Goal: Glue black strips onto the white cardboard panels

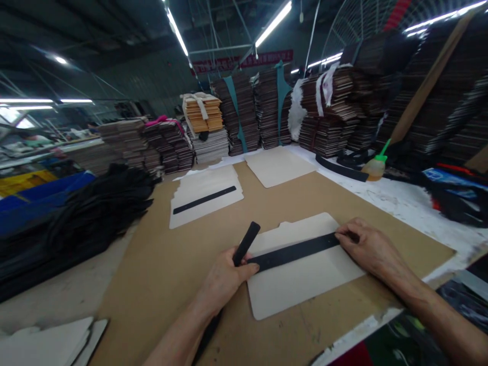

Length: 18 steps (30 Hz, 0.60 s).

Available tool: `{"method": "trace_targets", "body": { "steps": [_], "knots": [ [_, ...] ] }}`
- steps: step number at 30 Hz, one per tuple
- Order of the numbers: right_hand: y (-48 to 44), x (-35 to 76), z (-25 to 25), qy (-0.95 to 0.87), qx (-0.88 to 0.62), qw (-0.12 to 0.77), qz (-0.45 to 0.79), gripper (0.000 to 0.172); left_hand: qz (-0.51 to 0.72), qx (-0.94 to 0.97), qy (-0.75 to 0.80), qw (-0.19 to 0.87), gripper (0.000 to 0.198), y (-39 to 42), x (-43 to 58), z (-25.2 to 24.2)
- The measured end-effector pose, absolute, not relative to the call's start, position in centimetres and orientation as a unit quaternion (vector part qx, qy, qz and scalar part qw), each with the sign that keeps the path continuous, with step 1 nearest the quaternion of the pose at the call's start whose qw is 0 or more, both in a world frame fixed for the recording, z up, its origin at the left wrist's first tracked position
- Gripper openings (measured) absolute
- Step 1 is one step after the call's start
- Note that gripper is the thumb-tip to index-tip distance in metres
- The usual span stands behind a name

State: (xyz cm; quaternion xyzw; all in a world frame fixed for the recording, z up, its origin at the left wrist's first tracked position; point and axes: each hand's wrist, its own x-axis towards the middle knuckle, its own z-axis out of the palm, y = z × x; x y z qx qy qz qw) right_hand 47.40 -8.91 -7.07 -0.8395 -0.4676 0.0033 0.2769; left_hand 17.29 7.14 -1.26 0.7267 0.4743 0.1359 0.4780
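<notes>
Workshop: lit by tube lamps, backed by tall stacks of dark sheets well beyond both hands.
Desk: topped with brown board, spread beneath and around both hands.
Black strip: stretched between both hands, lying lengthwise across the pale panel.
Left hand: curled around a second strip, tilted up from the fist; thumb on the near strip's left end.
Right hand: narrowed to a pinch at the opposite end, fingertips together.
Finished-looking panel: beyond the left hand, crossed by its own strip.
Plain panel: farther out, ahead of both hands, showing no strip.
Progress: one panel seemingly done, one apparently under way between the hands, one seemingly untouched; bonding impossible to tell.
Bottle: green-nozzled, beyond the right hand.
Black pile: heaped left of the left hand.
</notes>
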Motion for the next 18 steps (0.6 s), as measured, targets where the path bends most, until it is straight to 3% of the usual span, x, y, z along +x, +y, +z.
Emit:
{"method": "trace_targets", "body": {
  "steps": [10, 18],
  "knots": [
    [-8.91, 47.58, -7.25, -0.475, -0.834, 0.280, -0.004, 0.020, 0.131, 0.747, 0.476, 0.446, 0.008, 7.19, 17.67, -1.50],
    [-8.96, 47.68, -7.22, -0.469, -0.835, 0.286, 0.004, 0.018, 0.137, 0.742, 0.485, 0.442, 0.007, 6.89, 18.12, -1.17]
  ]
}}
